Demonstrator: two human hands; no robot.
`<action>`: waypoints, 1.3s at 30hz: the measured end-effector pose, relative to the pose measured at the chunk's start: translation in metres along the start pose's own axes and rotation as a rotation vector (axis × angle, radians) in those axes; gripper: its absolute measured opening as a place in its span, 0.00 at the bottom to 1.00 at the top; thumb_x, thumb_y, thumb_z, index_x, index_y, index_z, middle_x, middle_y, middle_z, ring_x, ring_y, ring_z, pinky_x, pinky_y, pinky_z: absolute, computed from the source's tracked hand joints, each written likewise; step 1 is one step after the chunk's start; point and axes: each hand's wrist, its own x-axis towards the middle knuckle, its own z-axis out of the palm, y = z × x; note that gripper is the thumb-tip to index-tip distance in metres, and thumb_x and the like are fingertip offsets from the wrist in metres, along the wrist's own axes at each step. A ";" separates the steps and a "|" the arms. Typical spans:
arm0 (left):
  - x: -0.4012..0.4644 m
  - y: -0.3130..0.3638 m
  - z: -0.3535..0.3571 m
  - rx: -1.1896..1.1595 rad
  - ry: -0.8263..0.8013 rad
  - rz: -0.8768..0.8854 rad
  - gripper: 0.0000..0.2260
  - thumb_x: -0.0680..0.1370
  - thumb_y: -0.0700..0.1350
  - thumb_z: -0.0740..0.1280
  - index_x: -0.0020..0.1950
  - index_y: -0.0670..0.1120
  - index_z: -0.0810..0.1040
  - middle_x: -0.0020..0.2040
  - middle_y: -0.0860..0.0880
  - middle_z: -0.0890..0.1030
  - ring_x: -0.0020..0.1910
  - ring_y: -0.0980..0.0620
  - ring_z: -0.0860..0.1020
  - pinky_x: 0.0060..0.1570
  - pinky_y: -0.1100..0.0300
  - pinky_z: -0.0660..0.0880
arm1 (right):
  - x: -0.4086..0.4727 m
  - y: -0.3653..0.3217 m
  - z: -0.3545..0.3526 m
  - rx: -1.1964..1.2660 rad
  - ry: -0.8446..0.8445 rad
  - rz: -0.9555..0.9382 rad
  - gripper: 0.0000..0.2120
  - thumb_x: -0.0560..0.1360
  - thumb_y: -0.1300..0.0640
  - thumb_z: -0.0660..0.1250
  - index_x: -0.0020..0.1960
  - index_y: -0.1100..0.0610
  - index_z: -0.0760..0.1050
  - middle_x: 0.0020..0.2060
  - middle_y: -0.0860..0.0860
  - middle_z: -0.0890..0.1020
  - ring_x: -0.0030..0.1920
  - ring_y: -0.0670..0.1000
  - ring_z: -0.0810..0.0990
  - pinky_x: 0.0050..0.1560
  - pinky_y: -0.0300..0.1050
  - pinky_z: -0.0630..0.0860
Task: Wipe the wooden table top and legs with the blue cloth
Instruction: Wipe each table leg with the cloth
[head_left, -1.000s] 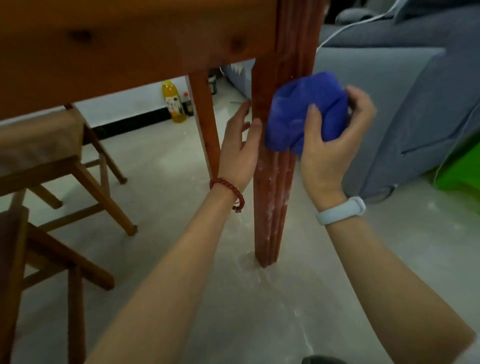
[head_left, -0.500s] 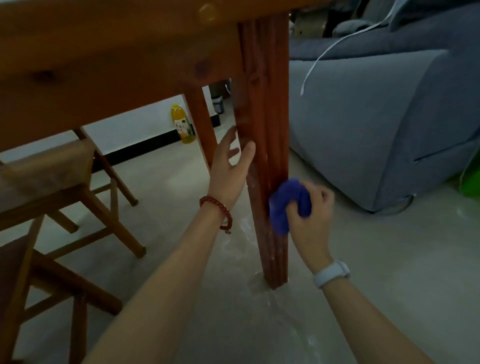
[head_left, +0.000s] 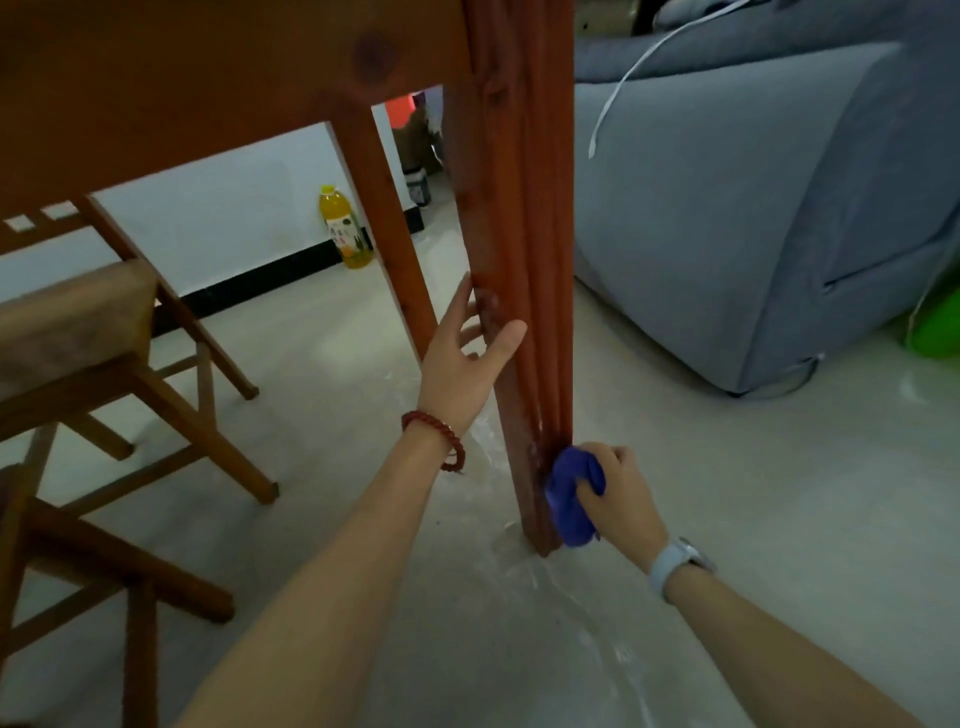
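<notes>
Right hand (head_left: 621, 491) grips the blue cloth (head_left: 570, 501), fingers curled round it, pressing it against the near table leg (head_left: 524, 270) just above the foot. Cloth is bunched into a compact wad — deep blue, folds visible, no flat edge showing; most of it sits between palm and wood. White watch (head_left: 675, 564) on that wrist.

Left hand (head_left: 465, 358) rests flat on the same leg, higher up on its left face; fingers straight and slightly spread, thumb lying across the front.

Leg is reddish-brown, fluted lengthwise, with whitish smears in the grooves near the bottom. Pale dusty streaks on the floor (head_left: 779, 519) around the foot. Table apron (head_left: 208, 88) spans the top of the view, one dark knot in it.

Around: wooden chairs (head_left: 104, 332) at left, a second table leg (head_left: 384, 223) behind, yellow bottle (head_left: 344, 228) by the wall, grey sofa (head_left: 753, 208) right with a white cable (head_left: 618, 88) draped over it. Red bead bracelet (head_left: 436, 434) on the left wrist.
</notes>
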 end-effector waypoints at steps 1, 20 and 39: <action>0.000 -0.004 0.001 -0.004 0.002 -0.008 0.30 0.73 0.49 0.68 0.72 0.52 0.59 0.65 0.50 0.72 0.60 0.55 0.72 0.51 0.67 0.72 | 0.002 -0.013 -0.010 -0.014 0.083 -0.070 0.17 0.71 0.62 0.64 0.59 0.58 0.72 0.53 0.56 0.71 0.50 0.59 0.76 0.49 0.41 0.69; -0.008 -0.054 0.007 0.022 -0.024 -0.033 0.25 0.73 0.45 0.68 0.68 0.49 0.66 0.57 0.54 0.75 0.52 0.61 0.76 0.47 0.72 0.75 | -0.028 0.028 0.049 0.122 0.177 -0.130 0.12 0.69 0.61 0.66 0.53 0.56 0.73 0.46 0.47 0.70 0.44 0.54 0.77 0.42 0.28 0.68; -0.025 -0.107 0.005 -0.074 -0.163 -0.232 0.18 0.80 0.50 0.53 0.69 0.49 0.66 0.68 0.50 0.70 0.66 0.50 0.69 0.63 0.52 0.68 | -0.027 0.004 0.046 0.055 0.399 -0.193 0.17 0.69 0.54 0.64 0.56 0.55 0.69 0.51 0.48 0.67 0.44 0.48 0.74 0.44 0.35 0.73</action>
